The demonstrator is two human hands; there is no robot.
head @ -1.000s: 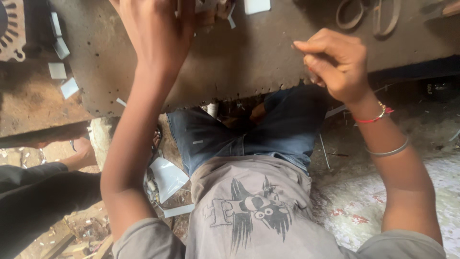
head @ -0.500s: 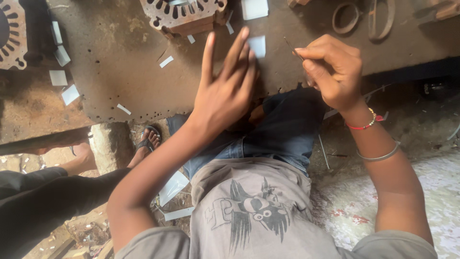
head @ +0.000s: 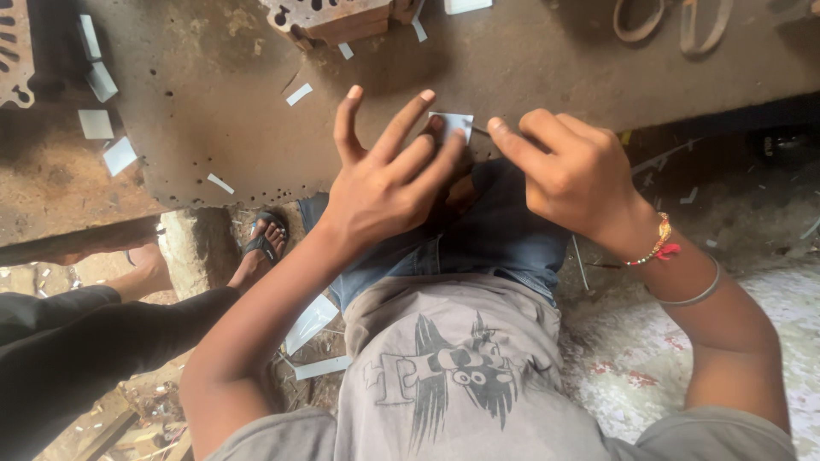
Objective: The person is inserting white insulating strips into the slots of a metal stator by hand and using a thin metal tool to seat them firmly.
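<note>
We saw small pale paper slips scattered on the rusty metal plate (head: 213, 102) that filled the upper part of the frame: a cluster of four rectangular slips (head: 101, 111) at the upper left, a narrow one (head: 299, 94) left of centre, and a white rectangle (head: 467, 5) cut off by the top edge. Larger pale sheets (head: 309, 323) lay on the ground at the lower left, below the plate's edge.

The slip in hand, a small white paper rectangle (head: 453, 124), lay flat on the plate just above centre, near its lower edge. Our left hand (head: 384, 175) was spread wide, fingers fanned, with the fingertips pressing on the left part of that slip. Our right hand (head: 568, 171) was curled narrow, its forefinger stretched to the slip's right edge; we could not tell whether it pinched anything.

A slotted metal core (head: 329, 17) sat at the top centre, and scissors (head: 675, 17) lay at the upper right. Another person's sandalled foot (head: 260, 248) and dark trouser leg (head: 77, 333) showed at the lower left. Our knee in blue jeans (head: 512, 230) filled the space under both hands.
</note>
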